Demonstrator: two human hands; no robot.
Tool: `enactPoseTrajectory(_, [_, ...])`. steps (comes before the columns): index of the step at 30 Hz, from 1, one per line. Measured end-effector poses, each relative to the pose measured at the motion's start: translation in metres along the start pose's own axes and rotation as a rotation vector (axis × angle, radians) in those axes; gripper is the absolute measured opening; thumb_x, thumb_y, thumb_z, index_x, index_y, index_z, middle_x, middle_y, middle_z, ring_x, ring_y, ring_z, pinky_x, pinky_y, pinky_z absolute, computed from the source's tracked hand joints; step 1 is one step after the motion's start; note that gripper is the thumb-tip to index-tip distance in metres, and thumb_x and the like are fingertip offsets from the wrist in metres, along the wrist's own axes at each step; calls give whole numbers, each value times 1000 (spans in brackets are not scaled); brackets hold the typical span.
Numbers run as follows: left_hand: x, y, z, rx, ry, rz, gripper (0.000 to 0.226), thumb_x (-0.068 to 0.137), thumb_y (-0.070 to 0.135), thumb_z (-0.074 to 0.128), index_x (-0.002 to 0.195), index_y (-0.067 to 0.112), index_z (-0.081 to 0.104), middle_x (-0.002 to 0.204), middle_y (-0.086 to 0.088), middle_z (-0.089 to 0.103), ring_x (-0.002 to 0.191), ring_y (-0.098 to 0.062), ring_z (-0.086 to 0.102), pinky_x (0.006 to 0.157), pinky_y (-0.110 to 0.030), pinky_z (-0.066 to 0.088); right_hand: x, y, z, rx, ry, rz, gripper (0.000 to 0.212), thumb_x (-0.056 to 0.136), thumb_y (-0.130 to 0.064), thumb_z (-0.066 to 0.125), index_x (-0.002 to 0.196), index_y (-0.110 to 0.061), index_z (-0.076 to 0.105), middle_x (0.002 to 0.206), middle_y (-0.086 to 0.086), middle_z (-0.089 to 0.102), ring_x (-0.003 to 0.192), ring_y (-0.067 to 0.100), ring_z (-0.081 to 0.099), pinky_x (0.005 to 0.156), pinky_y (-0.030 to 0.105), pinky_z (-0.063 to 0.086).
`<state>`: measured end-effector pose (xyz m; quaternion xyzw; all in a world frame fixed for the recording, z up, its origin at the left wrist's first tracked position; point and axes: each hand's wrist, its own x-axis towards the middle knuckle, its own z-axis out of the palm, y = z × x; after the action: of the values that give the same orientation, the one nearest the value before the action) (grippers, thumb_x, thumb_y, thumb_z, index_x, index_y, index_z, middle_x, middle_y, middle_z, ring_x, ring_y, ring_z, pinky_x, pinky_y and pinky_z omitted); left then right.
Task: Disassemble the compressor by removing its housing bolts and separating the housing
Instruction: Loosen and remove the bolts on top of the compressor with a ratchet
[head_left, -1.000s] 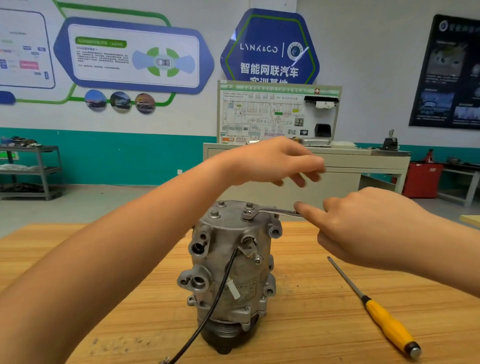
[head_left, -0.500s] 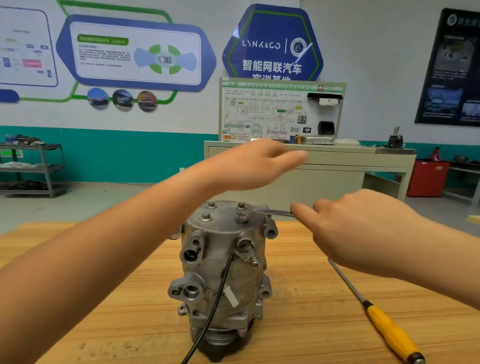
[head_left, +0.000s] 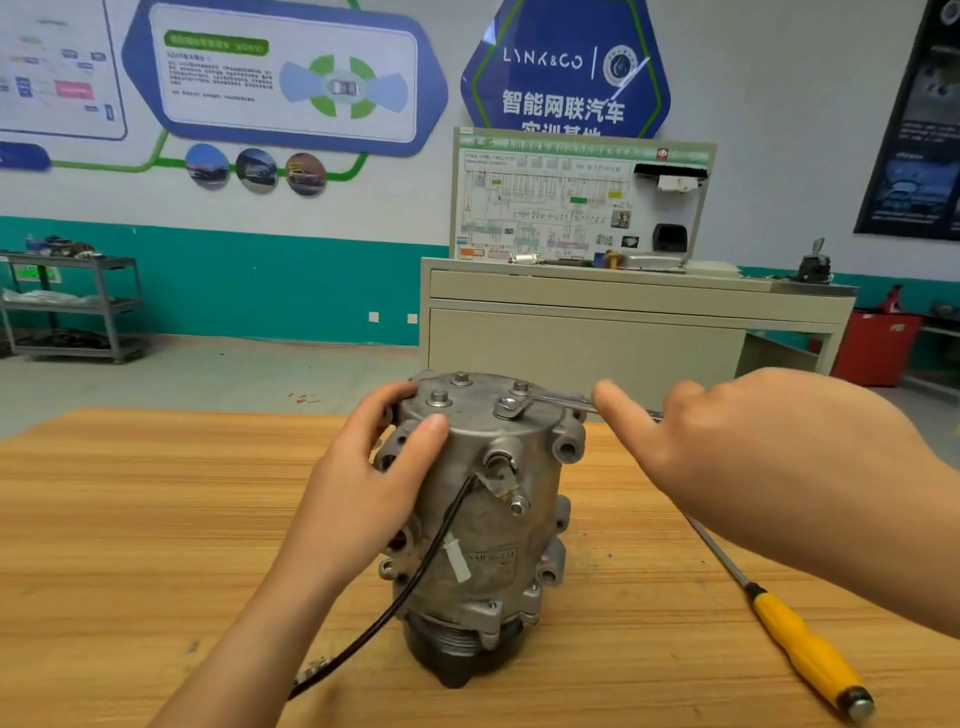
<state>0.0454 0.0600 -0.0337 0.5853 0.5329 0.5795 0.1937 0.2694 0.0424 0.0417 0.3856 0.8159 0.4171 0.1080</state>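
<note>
1. Spanning the lower half of the view, the light wooden plank table (head_left: 130, 519) carries everything. One compressor, one spanner and one screwdriver are on it.
2. The grey cast-metal cylindrical compressor (head_left: 483, 530) stands upright on its pulley end at the table's middle, with its flat bolted cap facing up.
3. The left hand (head_left: 363, 499) clasps the compressor's upper left side, its fingers curled round the rim and its thumb across the near face. It looks like a bracing hold.
4. The right hand (head_left: 753, 457) comes in from the right at cap height. Its index finger lies straight on the spanner handle. The other fingers and the thumb are hidden behind the back of the hand, so I cannot tell whether they pinch the tool.
5. The yellow-handled steel screwdriver (head_left: 800, 644) lies flat at the right, well apart from both hands.
6. The slim silver ring spanner (head_left: 550, 399) has its ring on the near-right bolt. Its long axis runs from that bolt out to the right, straight towards the right hand, which is much the nearer. The finger seems to lie on the handle's near side, so a push away from the body would probably be the loosening swing.
7. A thin black cable (head_left: 415, 582) trails down the compressor's front to the table.
8. Four small hexagonal steel housing bolts (head_left: 439, 397) show on the cap (one under the ring), and all appear seated.
</note>
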Motion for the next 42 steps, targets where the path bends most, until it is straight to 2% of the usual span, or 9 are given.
enactPoseTrajectory(5, [7,-10,8,-12,53,111,22,78,56,39,97,53,50,87,46,53,87,21,50,58,-7,43,-2,3,4,40,133,39,66,76,5,13,134,-6,-17,60,4,30,38,15,29,35,22,29])
enactPoseTrajectory(7, [14,-14,6,-81,43,106,25,78,49,38,97,50,54,91,36,57,89,19,52,62,-4,40,-1,8,2,138,106,145,75,69,3,65,137,-7,33,51,4,26,31,14,23,34,20,33])
enactPoseTrajectory(10, [26,-18,1,-166,13,88,31,77,44,37,99,45,59,101,28,57,98,11,55,77,-14,45,4,13,20,199,364,110,56,53,3,80,107,-4,67,42,4,25,24,12,20,35,17,29])
enactPoseTrajectory(14, [28,-24,1,-177,-18,55,36,76,46,37,104,44,60,106,25,59,102,-2,57,82,-29,49,21,28,35,207,481,-19,34,84,-18,43,100,-5,71,44,5,46,26,19,35,32,18,26])
enactPoseTrajectory(20, [27,-20,-12,-156,-150,10,40,74,63,24,106,60,48,117,32,47,106,14,45,90,-17,39,67,30,49,260,547,36,23,69,2,75,91,-3,70,75,17,61,59,28,57,52,31,42])
enactPoseTrajectory(24, [59,-3,-27,-178,-122,-36,44,84,71,18,121,58,39,145,17,33,131,-9,32,106,-48,22,100,21,41,559,399,127,34,94,-14,45,127,-21,56,108,8,54,85,24,49,62,27,32])
enactPoseTrajectory(27, [104,12,-15,-101,-287,-111,43,96,53,28,134,38,42,144,11,40,123,-12,43,99,-46,31,116,21,26,911,186,102,42,95,-13,35,133,-21,49,127,5,51,115,19,44,85,21,29])
enactPoseTrajectory(33, [151,16,18,175,-319,35,45,101,37,32,145,29,29,150,6,31,126,-13,39,90,-31,30,138,14,-3,1065,27,60,42,92,-27,36,110,3,60,126,11,57,112,29,50,96,43,38])
enactPoseTrajectory(42, [119,-4,-59,696,-160,451,33,99,25,38,100,9,66,94,-3,61,89,-18,57,68,-14,35,117,-3,-21,1106,165,-15,37,99,-38,31,134,-36,44,141,-10,42,134,9,27,112,37,16])
